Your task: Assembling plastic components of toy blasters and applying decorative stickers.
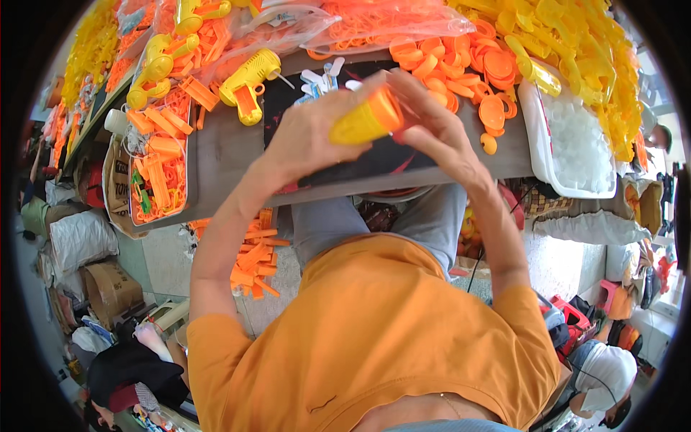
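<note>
Over the table's near middle, my left hand [311,137] is closed around a yellow plastic toy body [354,124], which is tilted and slightly blurred. An orange round cap [386,108] sits at the body's right end. My right hand [437,124] is curled around that cap, thumb below and fingers above; motion smears some of the fingertips. Behind my left hand stands a yellow toy drill [248,85] with an orange trigger part and a thin grey bit. Small white and blue pieces [317,83] lie just beyond my hands on a black mat [277,108].
Orange discs and caps [493,68] are heaped at back right, beside a white tub [536,137] of translucent pieces. Yellow shells [583,50] pile up behind it. At left stands a bin [188,162] of orange parts. Other people [603,367] sit behind me on both sides.
</note>
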The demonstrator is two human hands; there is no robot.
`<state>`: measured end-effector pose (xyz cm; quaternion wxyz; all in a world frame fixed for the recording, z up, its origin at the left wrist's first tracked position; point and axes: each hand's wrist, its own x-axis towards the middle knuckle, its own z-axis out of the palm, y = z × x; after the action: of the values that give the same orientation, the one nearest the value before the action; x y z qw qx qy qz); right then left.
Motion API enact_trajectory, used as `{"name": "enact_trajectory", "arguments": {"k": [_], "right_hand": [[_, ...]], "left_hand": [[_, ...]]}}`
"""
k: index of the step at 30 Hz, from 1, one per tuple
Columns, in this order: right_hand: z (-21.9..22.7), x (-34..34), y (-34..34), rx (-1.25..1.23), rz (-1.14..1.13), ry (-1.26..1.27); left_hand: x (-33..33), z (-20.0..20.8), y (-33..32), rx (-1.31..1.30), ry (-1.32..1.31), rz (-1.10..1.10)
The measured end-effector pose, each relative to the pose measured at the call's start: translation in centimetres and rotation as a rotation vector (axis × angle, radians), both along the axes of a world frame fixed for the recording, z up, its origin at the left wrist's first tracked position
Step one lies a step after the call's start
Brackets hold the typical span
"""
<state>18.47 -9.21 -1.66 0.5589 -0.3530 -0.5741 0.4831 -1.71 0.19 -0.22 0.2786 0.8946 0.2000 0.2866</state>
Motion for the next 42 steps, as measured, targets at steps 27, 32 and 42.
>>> {"name": "enact_trajectory", "arguments": {"k": [27, 32, 42], "right_hand": [[-3.0, 6.6, 2.5, -0.178, -0.845, -0.719], [-4.6, 15.8, 5.3, -0.368, -1.074, -1.661], [-5.7, 17.5, 7.9, -0.472, -1.068, -1.585]], "left_hand": [[-11.6, -3.3, -1.3, -0.981, -0.528, 0.286], [-9.1, -4.6, -3.4, -1.484, -0.958, -0.090], [-6.0, -4.7, -3.4, -1.630, -1.016, -0.257]]}}
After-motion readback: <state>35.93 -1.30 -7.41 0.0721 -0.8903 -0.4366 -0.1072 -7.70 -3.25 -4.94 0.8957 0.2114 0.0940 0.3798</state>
